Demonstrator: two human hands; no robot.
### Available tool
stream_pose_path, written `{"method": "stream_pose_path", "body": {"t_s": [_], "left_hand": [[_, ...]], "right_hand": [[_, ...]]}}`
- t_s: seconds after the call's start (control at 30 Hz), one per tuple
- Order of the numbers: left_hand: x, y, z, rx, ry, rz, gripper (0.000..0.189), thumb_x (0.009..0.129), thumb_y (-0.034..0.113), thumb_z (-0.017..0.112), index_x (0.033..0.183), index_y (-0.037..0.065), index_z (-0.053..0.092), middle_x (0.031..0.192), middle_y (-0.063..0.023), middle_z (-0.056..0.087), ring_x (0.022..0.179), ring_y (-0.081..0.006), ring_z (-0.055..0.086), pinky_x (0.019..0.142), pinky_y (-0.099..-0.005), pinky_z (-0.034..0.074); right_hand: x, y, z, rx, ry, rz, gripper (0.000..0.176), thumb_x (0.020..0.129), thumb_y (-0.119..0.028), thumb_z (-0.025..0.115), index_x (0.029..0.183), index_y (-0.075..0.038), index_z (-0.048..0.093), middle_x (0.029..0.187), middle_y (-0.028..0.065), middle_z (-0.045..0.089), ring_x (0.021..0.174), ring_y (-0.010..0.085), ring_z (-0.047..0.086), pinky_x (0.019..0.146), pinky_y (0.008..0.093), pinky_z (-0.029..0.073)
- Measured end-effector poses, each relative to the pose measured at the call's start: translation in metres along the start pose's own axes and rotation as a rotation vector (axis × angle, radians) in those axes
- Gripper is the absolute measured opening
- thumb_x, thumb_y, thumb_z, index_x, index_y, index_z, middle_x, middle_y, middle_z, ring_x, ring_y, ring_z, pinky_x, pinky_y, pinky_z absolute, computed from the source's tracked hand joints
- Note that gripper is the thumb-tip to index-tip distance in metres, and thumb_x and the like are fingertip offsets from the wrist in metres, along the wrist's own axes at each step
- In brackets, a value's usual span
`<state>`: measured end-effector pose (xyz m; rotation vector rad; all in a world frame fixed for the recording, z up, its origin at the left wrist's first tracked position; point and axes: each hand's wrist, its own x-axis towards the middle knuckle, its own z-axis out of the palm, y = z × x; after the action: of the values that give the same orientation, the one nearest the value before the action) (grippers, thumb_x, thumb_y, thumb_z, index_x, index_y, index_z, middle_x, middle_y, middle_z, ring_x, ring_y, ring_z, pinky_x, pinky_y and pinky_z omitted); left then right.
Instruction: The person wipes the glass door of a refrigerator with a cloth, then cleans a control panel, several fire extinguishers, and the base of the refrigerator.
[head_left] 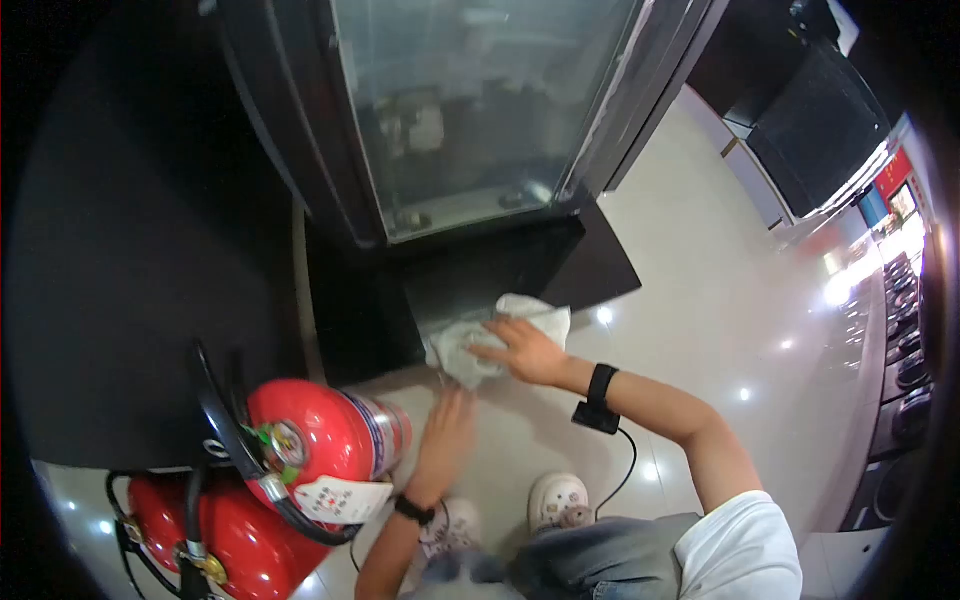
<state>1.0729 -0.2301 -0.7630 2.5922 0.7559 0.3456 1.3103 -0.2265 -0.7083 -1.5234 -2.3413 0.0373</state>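
Note:
A crumpled white cloth (470, 352) lies at the front edge of the black base (500, 262) below a glass-fronted cabinet (470, 110). My right hand (528, 352) is on the cloth, its fingers bent over the fabric and pressing it against the base's edge. Just below the cloth is my left hand (447, 435), pointing up toward it and smeared by motion, so its fingers do not show clearly. Black straps circle both wrists, and the right one carries a small box with a cable.
Two red fire extinguishers, one upright (325, 430) with a white tag and another (235, 535) behind it, stand close left of my left arm. A dark panel (150, 250) rises at the left. Pale glossy floor (700, 330) spreads right. My shoes (557, 500) are below.

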Motion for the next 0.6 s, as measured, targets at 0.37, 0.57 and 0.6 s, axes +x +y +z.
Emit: {"method": "stream_pose_path", "body": {"t_s": [0.37, 0.57, 0.6], "left_hand": [[-0.116, -0.016, 0.023, -0.072, -0.178, -0.092, 0.051, 0.077, 0.019, 0.057, 0.123, 0.002, 0.046, 0.131, -0.0233, 0.04, 0.123, -0.0349, 0.037, 0.101, -0.0438, 0.031], [-0.134, -0.035, 0.006, 0.085, -0.249, 0.15, 0.038, 0.084, 0.024, 0.048, 0.116, 0.005, 0.054, 0.118, -0.0204, 0.052, 0.109, -0.0375, 0.049, 0.089, -0.0491, 0.04], [-0.141, -0.05, 0.003, 0.079, -0.41, 0.274, 0.04, 0.085, 0.027, 0.046, 0.118, 0.004, 0.053, 0.116, -0.0219, 0.054, 0.106, -0.0384, 0.051, 0.09, -0.0472, 0.04]], "right_hand": [[0.007, 0.005, -0.004, 0.095, -0.017, 0.067, 0.059, 0.072, -0.003, 0.054, 0.127, -0.022, 0.047, 0.122, 0.0191, 0.047, 0.107, 0.0343, 0.048, 0.089, 0.0425, 0.039], [-0.008, 0.004, 0.019, -0.004, 0.106, 0.063, 0.07, 0.061, -0.012, 0.064, 0.128, -0.024, 0.047, 0.121, 0.0177, 0.046, 0.105, 0.0343, 0.047, 0.089, 0.0454, 0.037], [-0.008, 0.006, 0.023, -0.008, 0.139, 0.06, 0.076, 0.053, -0.014, 0.068, 0.126, -0.025, 0.05, 0.12, 0.0156, 0.046, 0.104, 0.0332, 0.046, 0.088, 0.0449, 0.037]]}}
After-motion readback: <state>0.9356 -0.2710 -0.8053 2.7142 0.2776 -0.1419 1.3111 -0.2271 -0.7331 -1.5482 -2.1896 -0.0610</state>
